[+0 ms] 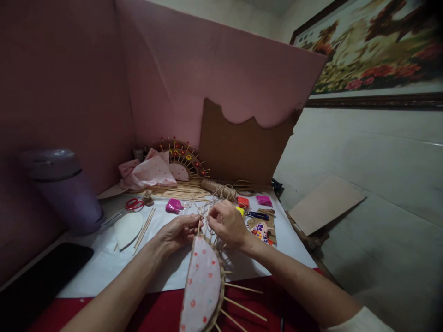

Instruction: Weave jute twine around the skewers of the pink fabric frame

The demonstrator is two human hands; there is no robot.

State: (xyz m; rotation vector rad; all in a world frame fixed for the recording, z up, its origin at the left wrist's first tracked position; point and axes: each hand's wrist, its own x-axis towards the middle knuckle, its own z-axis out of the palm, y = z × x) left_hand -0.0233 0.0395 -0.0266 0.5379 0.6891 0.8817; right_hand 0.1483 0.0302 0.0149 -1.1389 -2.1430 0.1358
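A half-round panel (204, 281) covered in pale pink cloth with red flowers stands tilted before me, its curved edge facing right. Thin wooden sticks (245, 308) fan out from that edge. At the panel's far end, my left hand (180, 232) pinches one upright stick (200, 227) between thumb and fingers. Close beside it, my right hand (229, 224) is closed in a pinch on a thin strand of twine (205, 213). Loose loops of twine hang behind and below the right hand. The fingertips partly hide where strand and stick meet.
Behind lie a twine spool (218, 188), a bundle of sticks (166, 191) and a decorated half-round fan (188, 157). Red scissors (134, 204), a white cutout (128, 229) and a purple tumbler (69, 193) are left. A blue cutter (258, 215) and clay packets (264, 200) sit right.
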